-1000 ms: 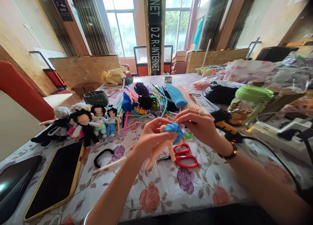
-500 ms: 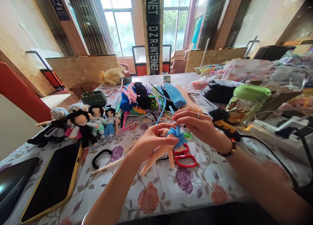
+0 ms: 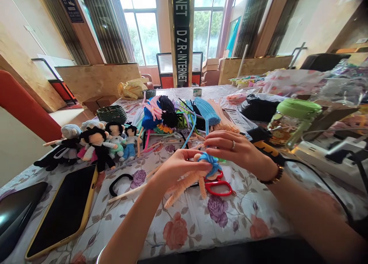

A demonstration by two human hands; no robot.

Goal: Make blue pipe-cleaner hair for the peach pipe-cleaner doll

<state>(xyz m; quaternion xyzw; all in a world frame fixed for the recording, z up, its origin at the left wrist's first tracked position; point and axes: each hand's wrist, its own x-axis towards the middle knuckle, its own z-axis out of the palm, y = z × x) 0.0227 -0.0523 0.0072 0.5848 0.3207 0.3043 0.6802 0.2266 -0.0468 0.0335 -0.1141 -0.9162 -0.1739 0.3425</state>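
Head view. The peach pipe-cleaner doll (image 3: 186, 181) is held just above the surface (image 3: 195, 225), near centre, and is clamped at the neck by the left hand (image 3: 178, 168). Its blue hair (image 3: 211, 162) is pinched by the right hand (image 3: 232, 149), closed on it from 2 o'clock. Red scissors (image 3: 220, 187) lie directly beneath, and a glue gun (image 3: 266, 143) rests at 3 o'clock.

Judged risks: the hair may be pulled off the head by too hard a tug, and the right wrist may be brought against the glue gun close beside it.

both hands (image 3: 184, 165) gripping pipe-cleaner doll (image 3: 192, 176)
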